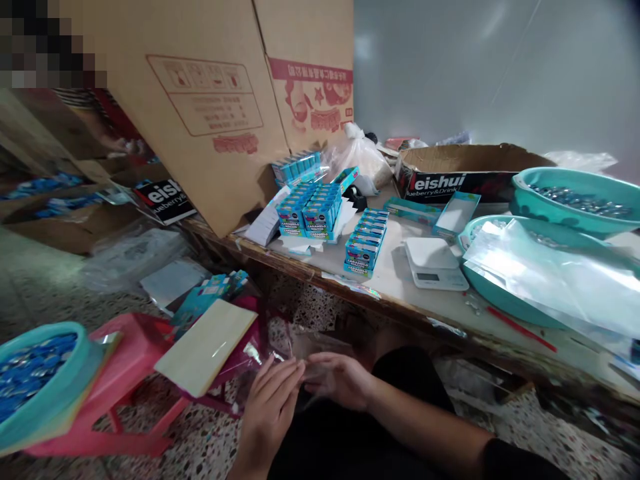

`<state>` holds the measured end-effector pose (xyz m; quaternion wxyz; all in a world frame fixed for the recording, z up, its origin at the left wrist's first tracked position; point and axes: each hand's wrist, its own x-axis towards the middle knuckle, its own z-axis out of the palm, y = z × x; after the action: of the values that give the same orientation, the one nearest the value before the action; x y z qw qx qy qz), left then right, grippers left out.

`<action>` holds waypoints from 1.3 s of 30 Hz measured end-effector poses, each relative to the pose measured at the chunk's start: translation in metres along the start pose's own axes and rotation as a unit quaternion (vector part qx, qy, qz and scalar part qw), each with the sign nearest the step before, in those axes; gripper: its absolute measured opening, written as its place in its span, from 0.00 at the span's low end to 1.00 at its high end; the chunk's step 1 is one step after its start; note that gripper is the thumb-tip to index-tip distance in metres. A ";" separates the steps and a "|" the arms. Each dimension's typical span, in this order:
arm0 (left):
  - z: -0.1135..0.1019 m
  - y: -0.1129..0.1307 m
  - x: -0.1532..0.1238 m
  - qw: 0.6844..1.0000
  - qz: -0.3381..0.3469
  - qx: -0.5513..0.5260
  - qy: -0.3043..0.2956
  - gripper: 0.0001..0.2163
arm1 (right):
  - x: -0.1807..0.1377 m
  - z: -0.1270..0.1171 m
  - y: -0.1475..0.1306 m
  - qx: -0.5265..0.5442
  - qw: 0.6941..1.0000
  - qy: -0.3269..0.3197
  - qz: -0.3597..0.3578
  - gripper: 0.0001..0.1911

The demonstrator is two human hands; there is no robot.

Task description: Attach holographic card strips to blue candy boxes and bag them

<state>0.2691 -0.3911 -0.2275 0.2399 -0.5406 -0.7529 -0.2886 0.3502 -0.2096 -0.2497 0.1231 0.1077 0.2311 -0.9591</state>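
Note:
My left hand (273,407) and my right hand (341,383) are close together above my lap. Between them is a thin clear plastic bag (320,345), see-through and hard to outline. The left fingers lie side by side against its near edge. My right hand has its fingers curled round the plastic, thumb side up. Left of the hands, a pale flat board (207,347) rests on a dark pink stool (245,363). Blue candy boxes (213,293) lie behind that board. On the table stand stacked blue boxes (320,217) and a separate row of them (367,243).
A white scale (435,263) sits beside teal basins (500,300) with plastic sheets (555,267) on top. Behind are an open carton (465,160) and a tall cardboard box (210,40). At left, a pink stool (135,353) bears a basin (75,380) of blue-wrapped pieces. Another person's hand (123,145) shows.

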 end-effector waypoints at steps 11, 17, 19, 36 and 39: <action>-0.013 0.022 0.003 0.997 0.071 0.003 0.010 0.12 | 0.050 -0.006 -0.005 0.021 0.994 -0.003 0.106 0.18; -0.015 0.023 -0.005 0.996 0.095 0.000 0.000 0.12 | 0.035 0.001 -0.008 -0.017 0.992 -0.103 0.077 0.24; -0.013 0.029 -0.004 0.996 0.084 -0.015 0.005 0.12 | 0.035 0.001 -0.005 -0.065 0.995 -0.058 0.052 0.21; -0.002 0.055 0.007 0.994 0.075 -0.071 0.037 0.09 | 0.035 -0.017 0.010 -0.054 0.994 0.083 -0.037 0.17; -0.003 0.052 0.006 0.995 0.071 -0.069 0.023 0.10 | 0.031 -0.021 0.003 -0.037 0.997 0.030 0.054 0.23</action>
<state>0.3174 -0.3762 -0.2126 0.2391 -0.6015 -0.6851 -0.3343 0.3253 -0.2086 -0.2772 0.1718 0.1440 0.2634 -0.9383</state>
